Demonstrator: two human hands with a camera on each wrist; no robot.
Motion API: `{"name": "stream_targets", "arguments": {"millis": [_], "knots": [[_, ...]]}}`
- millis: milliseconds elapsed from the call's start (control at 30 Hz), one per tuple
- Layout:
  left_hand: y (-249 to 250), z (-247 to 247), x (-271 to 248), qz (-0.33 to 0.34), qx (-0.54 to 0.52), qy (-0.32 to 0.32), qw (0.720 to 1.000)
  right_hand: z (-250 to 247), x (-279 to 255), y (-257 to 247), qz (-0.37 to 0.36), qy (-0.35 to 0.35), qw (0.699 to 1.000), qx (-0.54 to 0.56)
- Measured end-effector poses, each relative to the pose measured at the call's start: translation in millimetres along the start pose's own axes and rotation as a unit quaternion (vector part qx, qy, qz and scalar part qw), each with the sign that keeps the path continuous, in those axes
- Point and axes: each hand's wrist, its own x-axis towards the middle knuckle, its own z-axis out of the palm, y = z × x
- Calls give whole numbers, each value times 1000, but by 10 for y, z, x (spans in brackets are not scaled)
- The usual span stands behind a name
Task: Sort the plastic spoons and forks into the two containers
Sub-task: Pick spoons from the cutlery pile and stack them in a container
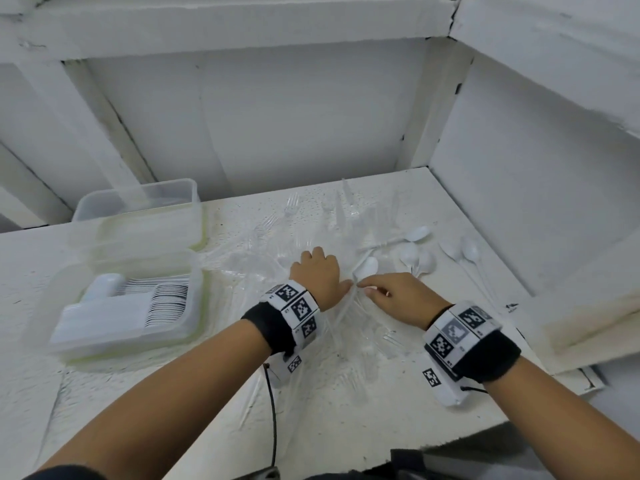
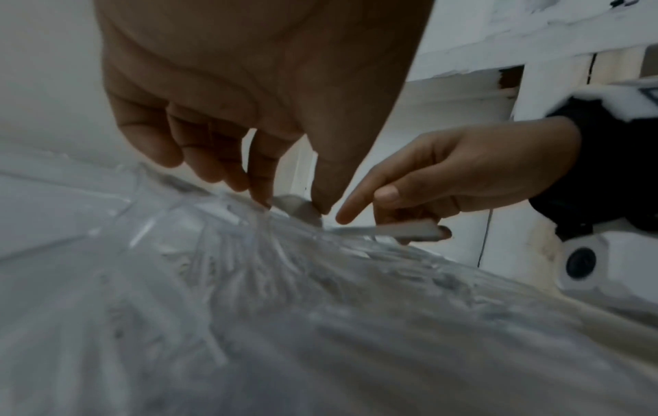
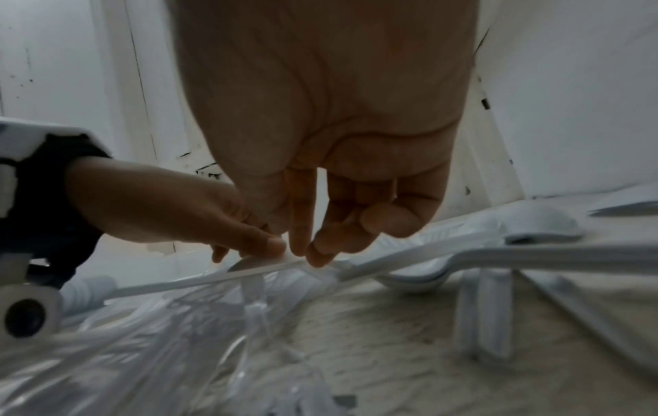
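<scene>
Head view shows my left hand (image 1: 317, 271) and right hand (image 1: 398, 294) both pinching one white spoon (image 1: 366, 268) in their fingers, above the clear forks (image 1: 277, 237) on the worktop (image 1: 138, 393).

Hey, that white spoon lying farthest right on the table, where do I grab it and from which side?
Pinch the white spoon by its thin handle, coming from the near right: its bowl points away, the handle trails toward the table edge, clear of the clear-fork pile.
</scene>
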Motion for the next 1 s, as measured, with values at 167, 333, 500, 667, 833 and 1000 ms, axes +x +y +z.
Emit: {"name": "stream_targets", "arguments": {"millis": [167, 333, 500, 667, 833, 1000], "knots": [[-141, -161, -67, -6, -264, 18, 964, 52, 85, -55, -4, -10, 1000, 7], [-317, -430, -331, 13, -522, 161, 837, 30, 146, -87, 25, 1, 997, 80], [-489, -666, -391, 27, -688, 245, 682, 84, 135, -87, 56, 10, 987, 150], [-561, -635, -255, -17, -697, 225, 680, 90, 138, -81, 93, 31, 964, 249], [-485, -434, -173, -28, -649, 163, 742, -7, 100, -87, 116, 96, 922, 356], [-348, -329, -90, -37, -542, 95, 834, -207, 39, 40, 151, 150, 880, 424]]}}
